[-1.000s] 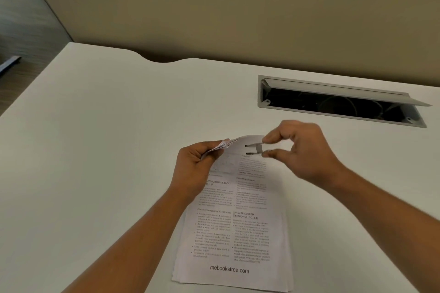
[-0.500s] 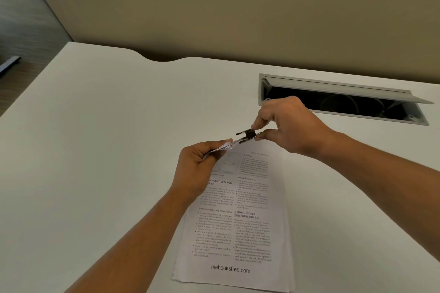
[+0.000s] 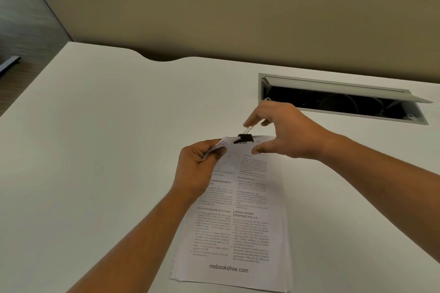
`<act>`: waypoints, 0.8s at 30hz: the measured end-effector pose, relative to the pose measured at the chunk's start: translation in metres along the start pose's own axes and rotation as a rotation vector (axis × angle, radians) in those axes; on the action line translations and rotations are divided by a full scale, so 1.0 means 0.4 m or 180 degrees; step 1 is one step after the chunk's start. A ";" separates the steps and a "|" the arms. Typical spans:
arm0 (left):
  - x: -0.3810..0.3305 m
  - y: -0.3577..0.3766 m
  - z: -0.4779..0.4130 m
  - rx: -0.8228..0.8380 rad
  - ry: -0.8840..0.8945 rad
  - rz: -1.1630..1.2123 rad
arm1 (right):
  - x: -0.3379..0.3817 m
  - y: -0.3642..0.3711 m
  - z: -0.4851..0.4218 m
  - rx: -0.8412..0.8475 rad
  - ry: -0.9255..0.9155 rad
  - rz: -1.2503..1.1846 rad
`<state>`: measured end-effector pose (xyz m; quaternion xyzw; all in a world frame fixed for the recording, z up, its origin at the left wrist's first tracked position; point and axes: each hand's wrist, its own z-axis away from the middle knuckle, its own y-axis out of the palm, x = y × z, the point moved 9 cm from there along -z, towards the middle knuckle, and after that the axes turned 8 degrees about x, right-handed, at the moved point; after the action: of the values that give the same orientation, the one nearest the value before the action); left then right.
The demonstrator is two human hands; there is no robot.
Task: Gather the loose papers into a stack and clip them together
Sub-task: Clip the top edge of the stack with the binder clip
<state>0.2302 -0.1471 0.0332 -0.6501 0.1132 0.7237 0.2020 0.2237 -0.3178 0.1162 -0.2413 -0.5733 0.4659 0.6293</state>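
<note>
While the left hand point(image 3: 197, 166) pinches the paper stack point(image 3: 250, 233) at eleven o'clock, the binder clip point(image 3: 245, 138) grips its twelve-o'clock edge, handle touching the wide-spread right hand point(image 3: 290, 135).

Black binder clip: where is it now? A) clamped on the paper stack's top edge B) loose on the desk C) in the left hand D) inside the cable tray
A: the black binder clip bites the top edge of the white printed paper stack, whose corner the left hand grips.
</note>
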 end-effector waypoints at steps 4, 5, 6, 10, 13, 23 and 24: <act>0.002 -0.012 0.002 -0.0101 -0.0053 0.0307 | -0.086 0.008 0.046 -0.0507 0.0379 -0.1008; 0.002 -0.015 0.002 -0.0116 -0.0064 0.0377 | -0.119 0.006 0.070 -0.0813 0.0530 -0.1261; 0.003 -0.017 0.003 -0.0132 -0.0080 0.0439 | -0.159 0.015 0.099 -0.1098 0.0724 -0.1513; 0.007 -0.031 0.010 -0.0197 -0.0206 0.0781 | -0.279 0.155 0.229 -0.1443 0.1576 -0.2951; 0.013 -0.039 0.013 -0.0227 -0.0383 0.1220 | -0.266 0.276 0.286 -0.0909 0.1511 -0.3721; 0.078 -0.020 0.057 0.0079 -0.1396 0.1411 | -0.215 0.406 0.332 -0.1109 0.1561 -0.4343; 0.089 -0.017 0.078 0.0196 -0.1497 0.1187 | -0.214 0.409 0.326 -0.1156 0.1629 -0.4383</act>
<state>0.2027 -0.1227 0.0028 -0.4262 0.2027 0.8753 0.1058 0.0574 -0.3482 -0.0339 -0.0293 -0.4984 -0.2048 0.8419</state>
